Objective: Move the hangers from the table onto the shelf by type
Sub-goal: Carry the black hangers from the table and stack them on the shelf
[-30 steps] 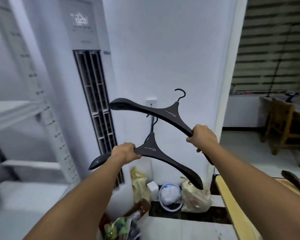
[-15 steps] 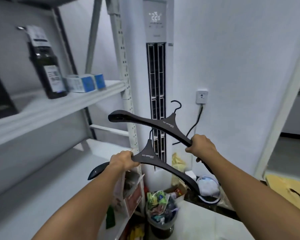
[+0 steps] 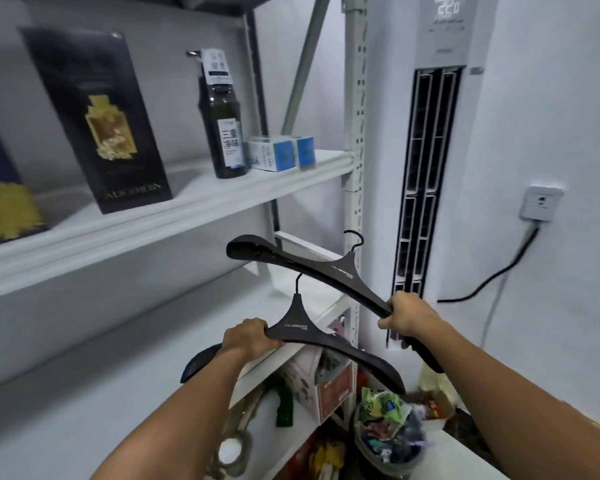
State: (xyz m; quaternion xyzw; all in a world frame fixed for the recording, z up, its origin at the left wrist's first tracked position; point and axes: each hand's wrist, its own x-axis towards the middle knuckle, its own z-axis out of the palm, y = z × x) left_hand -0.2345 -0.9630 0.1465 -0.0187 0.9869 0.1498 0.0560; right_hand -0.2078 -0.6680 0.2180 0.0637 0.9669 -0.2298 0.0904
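Since the earlier frame, both hands have swung left toward the white metal shelf (image 3: 84,393). The left hand (image 3: 248,339) is clamped on one dark, wide-shouldered plastic hanger (image 3: 302,332). The right hand (image 3: 407,315) is clamped on an identical second hanger (image 3: 326,268), just above the left hand. Risk: the lower hook (image 3: 296,284) may snag the second hanger, or the latter's far tip may strike the shelf post (image 3: 355,168).

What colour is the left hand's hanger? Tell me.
The hanger is near-black, white lettering; head view.
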